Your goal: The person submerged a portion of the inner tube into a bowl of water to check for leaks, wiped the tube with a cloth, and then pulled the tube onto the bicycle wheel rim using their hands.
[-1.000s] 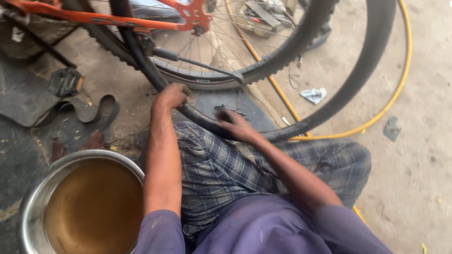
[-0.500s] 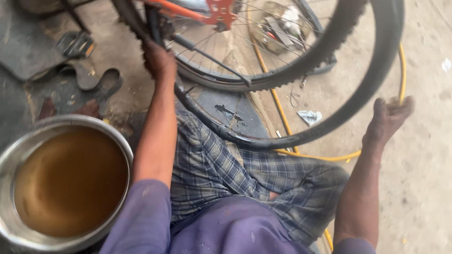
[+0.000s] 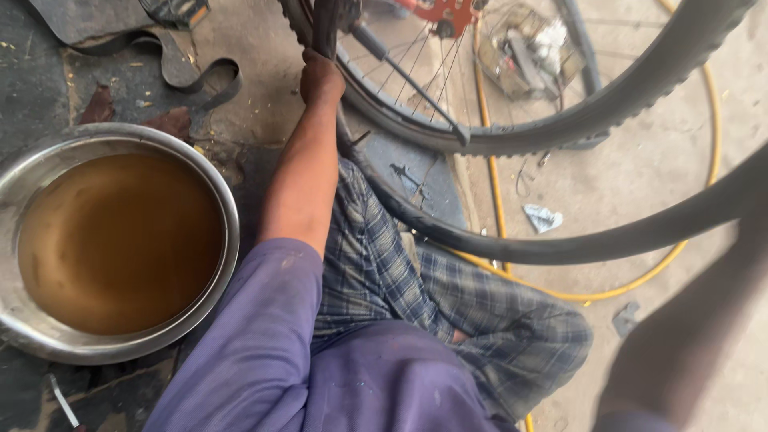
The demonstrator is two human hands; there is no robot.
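I sit on the ground in checked trousers and a purple shirt. My left hand is stretched forward and closed around a black rubber tyre at the edge of a spoked bicycle wheel. A loose black tyre loop sweeps from below that hand across my knees to the right edge. My right forearm rises blurred along the lower right toward that loop. Its hand is cut off by the frame edge.
A wide metal basin of brown water stands at my left. A yellow hose curves over the concrete on the right, near a crumpled paper scrap. A black rubber strip lies at the upper left, and a red bike frame shows at the top.
My left hand has stayed on the tyre by the wheel. My right hand left my lap, swung out to the right along the loose loop, and has now passed beyond the frame edge.
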